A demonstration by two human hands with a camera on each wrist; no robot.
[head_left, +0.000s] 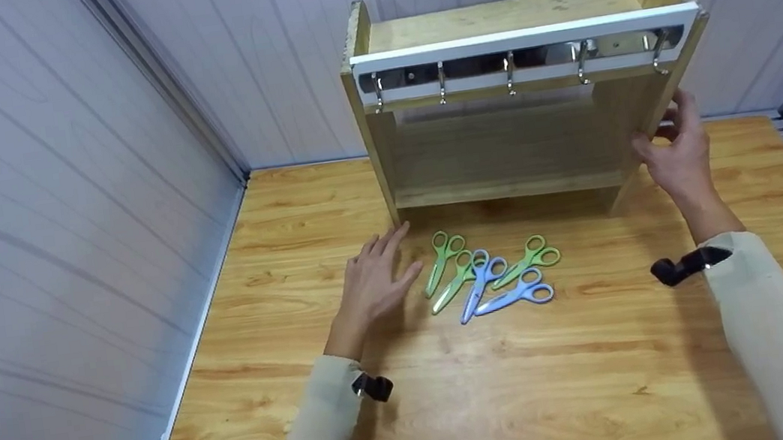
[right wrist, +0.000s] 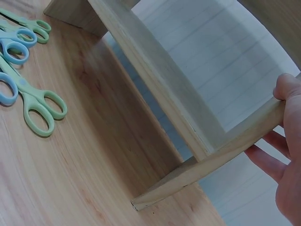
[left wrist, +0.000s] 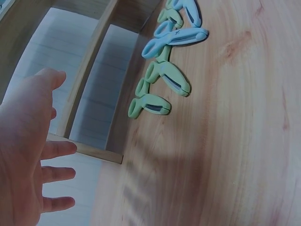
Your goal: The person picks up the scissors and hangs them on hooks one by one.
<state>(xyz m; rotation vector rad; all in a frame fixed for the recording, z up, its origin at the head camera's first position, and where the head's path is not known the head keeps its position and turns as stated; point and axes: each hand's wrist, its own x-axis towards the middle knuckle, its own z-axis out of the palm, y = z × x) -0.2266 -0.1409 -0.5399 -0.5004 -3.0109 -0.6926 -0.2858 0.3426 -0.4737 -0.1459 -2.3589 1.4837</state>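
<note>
Pale wood makes up the wooden rack [head_left: 504, 152], which stands at the far side of the table [head_left: 534, 383], close to the white panel wall [head_left: 58, 218]. Our right hand [head_left: 678, 152] grips its right side panel, with the thumb on the front edge and the fingers curled behind it, as the right wrist view shows. Our left hand [head_left: 376, 279] is spread, the fingers straight and apart, and it holds nothing; it hovers above the table near the left foot of the rack.

We judge that the rack is stiff and quite light, because it is made from thin boards, but it is tall and could tip forward if pulled from one side only. The two side panels look like the best places to take hold, one hand on each, low enough to keep it steady. The metal hook rail [head_left: 522, 59] under the top shelf has five small hooks, and all of them are bare.

Just before the rack lie five small scissors, three green scissors [head_left: 446, 262] and two blue scissors [head_left: 495, 289], overlapping in a loose pile. They lie directly in front of the rack base, so the rack cannot slide forward freely.
</note>
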